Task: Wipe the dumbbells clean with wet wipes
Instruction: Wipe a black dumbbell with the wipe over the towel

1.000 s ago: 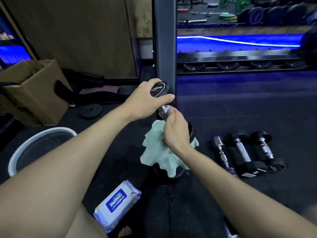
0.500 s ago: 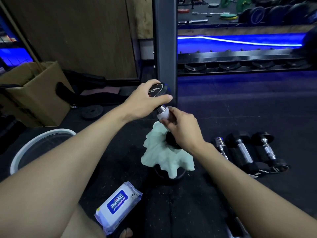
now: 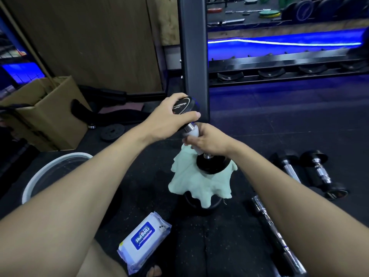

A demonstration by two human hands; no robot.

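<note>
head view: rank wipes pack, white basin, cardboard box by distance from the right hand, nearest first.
From the right hand, wiping the dumbbell handle:
1. Wipes pack, on the floor below and left of it, toward the person.
2. White basin, farther left.
3. Cardboard box, far left, beyond the basin.

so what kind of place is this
Most likely a gym's weights area: spare dumbbells lie on the dark rubber floor, an empty dumbbell rack runs behind, and coloured weight plates sit farther back.
</note>
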